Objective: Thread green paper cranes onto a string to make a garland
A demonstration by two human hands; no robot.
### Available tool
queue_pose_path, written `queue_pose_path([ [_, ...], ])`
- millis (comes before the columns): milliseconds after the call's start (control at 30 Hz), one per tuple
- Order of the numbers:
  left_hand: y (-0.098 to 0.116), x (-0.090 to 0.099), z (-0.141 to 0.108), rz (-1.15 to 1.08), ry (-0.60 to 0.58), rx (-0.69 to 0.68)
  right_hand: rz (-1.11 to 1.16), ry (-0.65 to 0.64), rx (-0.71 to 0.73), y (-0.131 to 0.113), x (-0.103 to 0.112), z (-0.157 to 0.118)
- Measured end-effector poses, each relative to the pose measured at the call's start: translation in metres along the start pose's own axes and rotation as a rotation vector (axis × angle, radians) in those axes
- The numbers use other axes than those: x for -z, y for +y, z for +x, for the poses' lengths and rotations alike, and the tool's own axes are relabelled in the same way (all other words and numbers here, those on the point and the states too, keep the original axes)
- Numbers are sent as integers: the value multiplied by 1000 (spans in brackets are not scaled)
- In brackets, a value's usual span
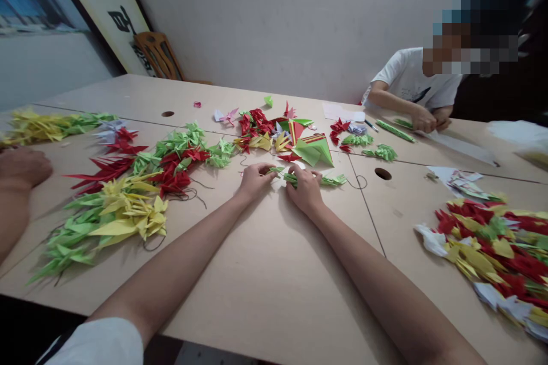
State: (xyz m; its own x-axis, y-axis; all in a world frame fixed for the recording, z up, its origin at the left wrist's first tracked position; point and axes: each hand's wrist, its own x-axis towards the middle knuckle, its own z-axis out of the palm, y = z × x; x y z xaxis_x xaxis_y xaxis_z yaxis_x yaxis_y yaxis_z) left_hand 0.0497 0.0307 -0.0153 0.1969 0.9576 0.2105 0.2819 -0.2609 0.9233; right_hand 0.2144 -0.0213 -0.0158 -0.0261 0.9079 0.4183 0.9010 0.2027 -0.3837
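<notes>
Both of my hands are close together over the middle of the table (274,274). My left hand (256,181) pinches a small green folded paper piece (276,170) between thumb and fingers. Just right of it, my right hand (305,187) is closed around a row of green folded paper pieces (333,181), whose end sticks out to the right. A dark thread (358,182) curls on the table beyond that end. Behind my hands lie green folded sheets (314,151) and a red folded piece (289,157).
Strings of paper cranes in yellow (132,205), green and red spread to my left. A larger colourful pile (492,245) lies at the right. Another person's hand (25,168) rests at the far left; a person in a white shirt (411,77) works across the table. Cable hole (382,174).
</notes>
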Motion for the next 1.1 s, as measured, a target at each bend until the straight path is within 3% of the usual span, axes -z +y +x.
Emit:
queue_pose_path([
  [167, 5, 1, -2, 150, 95, -16, 11, -6, 19, 1, -1, -1],
  [500, 8, 2, -5, 253, 143, -19, 23, -3, 39, 0, 1, -1],
  [700, 7, 2, -4, 272, 105, -7, 34, 8, 30, 2, -3, -1],
  [867, -1, 0, 0, 224, 141, -67, 44, 1, 14, 0, -2, -1],
  [1033, 8, 0, -6, 330, 299, -188, 69, 3, -3, 0, -1, 0],
  [1100, 15, -1, -11, 353, 261, -213, 82, 22, 2, 0, -1, 0],
])
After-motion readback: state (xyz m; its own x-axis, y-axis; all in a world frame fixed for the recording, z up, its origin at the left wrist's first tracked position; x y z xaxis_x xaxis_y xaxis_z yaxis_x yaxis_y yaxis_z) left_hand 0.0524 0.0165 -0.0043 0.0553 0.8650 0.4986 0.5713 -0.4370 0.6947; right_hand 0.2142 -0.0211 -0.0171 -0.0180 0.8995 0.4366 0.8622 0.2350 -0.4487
